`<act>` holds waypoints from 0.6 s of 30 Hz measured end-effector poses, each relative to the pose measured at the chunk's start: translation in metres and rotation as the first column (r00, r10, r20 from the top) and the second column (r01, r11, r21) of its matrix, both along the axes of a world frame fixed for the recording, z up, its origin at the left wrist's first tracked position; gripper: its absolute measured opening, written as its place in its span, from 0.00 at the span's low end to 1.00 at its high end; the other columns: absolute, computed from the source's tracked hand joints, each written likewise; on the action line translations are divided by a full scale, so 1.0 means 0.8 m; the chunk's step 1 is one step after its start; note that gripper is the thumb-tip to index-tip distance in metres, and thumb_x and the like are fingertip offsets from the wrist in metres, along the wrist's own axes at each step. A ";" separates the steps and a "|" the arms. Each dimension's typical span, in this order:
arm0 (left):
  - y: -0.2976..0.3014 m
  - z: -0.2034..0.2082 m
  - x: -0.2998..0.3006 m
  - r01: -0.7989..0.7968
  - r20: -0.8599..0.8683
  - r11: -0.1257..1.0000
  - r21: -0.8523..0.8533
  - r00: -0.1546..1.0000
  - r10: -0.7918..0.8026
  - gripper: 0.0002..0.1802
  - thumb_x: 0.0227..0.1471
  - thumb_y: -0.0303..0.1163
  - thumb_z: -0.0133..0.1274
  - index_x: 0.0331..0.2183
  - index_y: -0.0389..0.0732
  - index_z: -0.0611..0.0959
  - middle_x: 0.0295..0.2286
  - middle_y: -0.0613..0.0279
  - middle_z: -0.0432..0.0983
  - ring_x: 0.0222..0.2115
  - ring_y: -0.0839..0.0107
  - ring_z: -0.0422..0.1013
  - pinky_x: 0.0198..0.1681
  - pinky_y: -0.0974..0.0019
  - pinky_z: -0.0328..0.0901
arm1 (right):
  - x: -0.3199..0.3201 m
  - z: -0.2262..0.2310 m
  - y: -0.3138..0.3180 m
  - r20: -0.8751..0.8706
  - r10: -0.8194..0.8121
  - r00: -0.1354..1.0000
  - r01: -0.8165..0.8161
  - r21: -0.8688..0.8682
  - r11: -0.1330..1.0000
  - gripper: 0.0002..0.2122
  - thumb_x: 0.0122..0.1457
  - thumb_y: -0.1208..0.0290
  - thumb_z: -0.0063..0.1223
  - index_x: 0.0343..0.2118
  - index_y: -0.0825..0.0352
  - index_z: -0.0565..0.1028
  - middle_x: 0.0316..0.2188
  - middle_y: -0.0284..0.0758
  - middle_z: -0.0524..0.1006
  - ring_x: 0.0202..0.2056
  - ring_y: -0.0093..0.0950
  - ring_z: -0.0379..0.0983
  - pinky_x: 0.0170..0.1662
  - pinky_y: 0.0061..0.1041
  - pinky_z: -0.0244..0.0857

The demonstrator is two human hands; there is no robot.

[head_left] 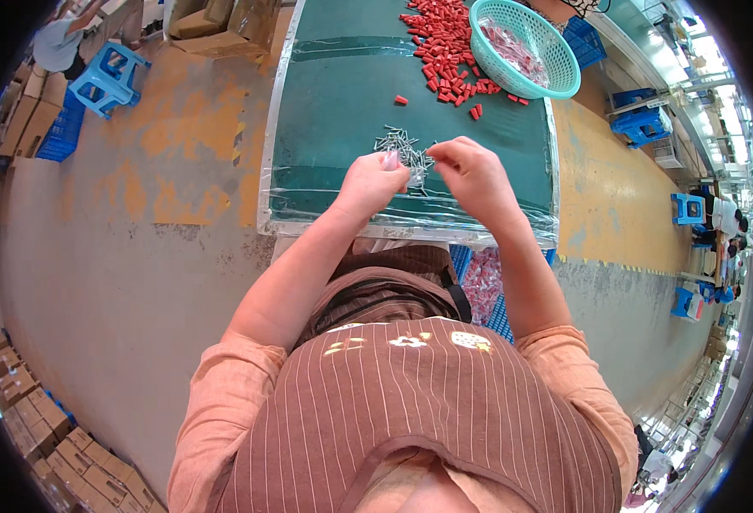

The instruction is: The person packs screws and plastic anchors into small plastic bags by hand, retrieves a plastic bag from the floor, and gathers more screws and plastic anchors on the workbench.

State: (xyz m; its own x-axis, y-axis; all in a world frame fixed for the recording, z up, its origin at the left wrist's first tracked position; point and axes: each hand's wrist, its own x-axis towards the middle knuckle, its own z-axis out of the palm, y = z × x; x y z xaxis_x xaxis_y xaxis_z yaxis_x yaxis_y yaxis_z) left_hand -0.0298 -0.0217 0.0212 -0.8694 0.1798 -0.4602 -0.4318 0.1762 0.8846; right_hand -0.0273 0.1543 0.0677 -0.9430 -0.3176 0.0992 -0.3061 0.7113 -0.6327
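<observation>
My left hand (pixel 371 185) is closed around a small clear plastic bag (pixel 391 160), whose pinkish top sticks up past the thumb. Just beyond the hand, a loose pile of small silver screws (pixel 405 147) lies on the green tabletop (pixel 333 111). My right hand (pixel 477 181) is at the right edge of the pile, thumb and fingers pinched together. Whatever sits between those fingertips is too small to make out. Farther off, many short red plastic plugs (pixel 445 51) are heaped, with a few lying apart from the heap.
A teal plastic basket (pixel 485 53) at the table's far right holds small clear bags with red contents. Under the near edge stands a blue crate (pixel 501 318) with more bags (pixel 482 282). A blue stool (pixel 107 79) and cardboard boxes (pixel 222 26) are on the left.
</observation>
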 end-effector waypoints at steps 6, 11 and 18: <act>-0.020 0.005 -0.017 -0.043 0.299 0.915 0.401 0.950 -0.086 0.06 0.48 0.29 0.52 0.24 0.39 0.74 0.15 0.74 0.61 0.11 0.86 0.51 0.12 0.78 0.45 | -0.013 -0.055 0.019 0.504 0.104 0.858 0.205 -0.520 0.829 0.12 0.52 0.77 0.52 0.40 0.74 0.74 0.34 0.35 0.77 0.35 0.24 0.73 0.42 0.25 0.68; -0.026 0.011 -0.018 -0.104 0.317 0.900 0.423 0.948 -0.040 0.08 0.52 0.30 0.50 0.24 0.37 0.74 0.14 0.75 0.58 0.10 0.87 0.49 0.11 0.77 0.43 | -0.021 -0.069 0.030 0.693 0.179 0.698 0.385 -0.574 0.723 0.11 0.51 0.75 0.56 0.38 0.70 0.76 0.31 0.33 0.77 0.31 0.21 0.73 0.38 0.22 0.68; -0.046 -0.005 0.006 -0.168 0.177 0.949 0.267 0.977 0.123 0.05 0.52 0.30 0.50 0.27 0.39 0.74 0.15 0.72 0.64 0.11 0.86 0.51 0.11 0.77 0.45 | -0.100 -0.103 0.083 -0.042 -0.493 0.869 0.494 0.012 0.870 0.15 0.49 0.68 0.55 0.41 0.66 0.73 0.38 0.42 0.72 0.36 0.38 0.73 0.41 0.34 0.67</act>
State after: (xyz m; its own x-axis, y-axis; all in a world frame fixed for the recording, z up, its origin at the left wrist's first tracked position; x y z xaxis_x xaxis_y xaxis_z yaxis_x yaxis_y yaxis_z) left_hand -0.0252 -0.0582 0.0172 -0.8171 0.1976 -0.5416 -0.5706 -0.1427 0.8088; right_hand -0.1075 0.2208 -0.0149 -0.9733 0.1856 0.1350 0.0658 0.7890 -0.6109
